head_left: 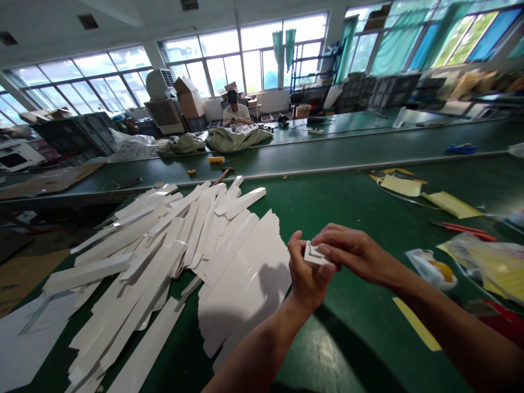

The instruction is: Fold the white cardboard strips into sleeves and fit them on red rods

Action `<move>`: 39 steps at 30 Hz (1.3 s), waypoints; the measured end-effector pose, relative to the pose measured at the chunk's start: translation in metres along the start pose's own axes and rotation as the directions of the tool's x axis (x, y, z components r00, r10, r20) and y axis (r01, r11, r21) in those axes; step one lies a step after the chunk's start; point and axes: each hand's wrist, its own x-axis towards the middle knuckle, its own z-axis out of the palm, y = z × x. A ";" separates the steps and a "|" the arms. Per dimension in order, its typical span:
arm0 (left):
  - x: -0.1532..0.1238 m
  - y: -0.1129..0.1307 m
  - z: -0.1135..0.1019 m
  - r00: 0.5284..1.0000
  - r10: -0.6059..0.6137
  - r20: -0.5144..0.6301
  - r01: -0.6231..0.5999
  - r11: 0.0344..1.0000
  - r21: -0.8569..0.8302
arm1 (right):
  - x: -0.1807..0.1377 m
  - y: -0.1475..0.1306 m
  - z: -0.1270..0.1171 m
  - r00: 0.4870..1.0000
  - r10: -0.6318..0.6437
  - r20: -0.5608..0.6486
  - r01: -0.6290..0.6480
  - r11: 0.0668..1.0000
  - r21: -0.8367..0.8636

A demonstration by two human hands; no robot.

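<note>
Beside a heap of white strips (145,273), our left hand (305,278) cups and firmly grips a small white box (311,257) above the green table (323,199); our right hand (358,252), forearm (434,308) slanting in from the right, pinches the box's top between thumb and fingers

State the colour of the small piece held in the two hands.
The small piece is white; it shows best in the head view.
</note>
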 end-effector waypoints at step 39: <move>-0.017 0.000 0.011 0.975 0.222 0.005 -0.208 0.905 0.370 | 0.018 -0.026 -0.011 0.962 0.133 0.239 -0.048 0.943 -0.330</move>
